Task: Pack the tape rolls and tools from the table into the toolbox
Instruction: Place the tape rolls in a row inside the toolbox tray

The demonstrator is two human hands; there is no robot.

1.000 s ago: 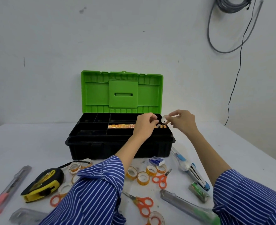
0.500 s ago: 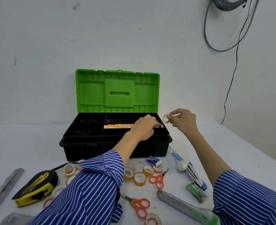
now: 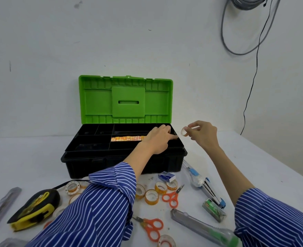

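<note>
Tape rolls [image 3: 151, 196] mostly lie loose on the desk [image 3: 254, 166] in front of the open toolbox [image 3: 124, 163], among orange scissors [image 3: 171, 197], a yellow tape measure [image 3: 34, 210] and a utility knife [image 3: 203, 227]; a row of yellow-orange ones [image 3: 127, 138] already sits in a middle tray compartment. The right hand [image 3: 203, 135] pinches one small clear roll [image 3: 184, 131] between thumb and fingertips, in the air just beside the box's right rim. The left hand [image 3: 158, 139] reaches into the tray at the row's right end; its fingers lie fairly straight, and what they touch is hidden.

Risk, as I judge it — the pinch on the clear roll is light, so it could slip and roll off across the desk, and the left sleeve [image 3: 111, 189] hangs over the loose rolls and could sweep them.

Compared with a second ago, the hands have parted — the left has dropped from the roll into the tray, the right has drifted outward.
</note>
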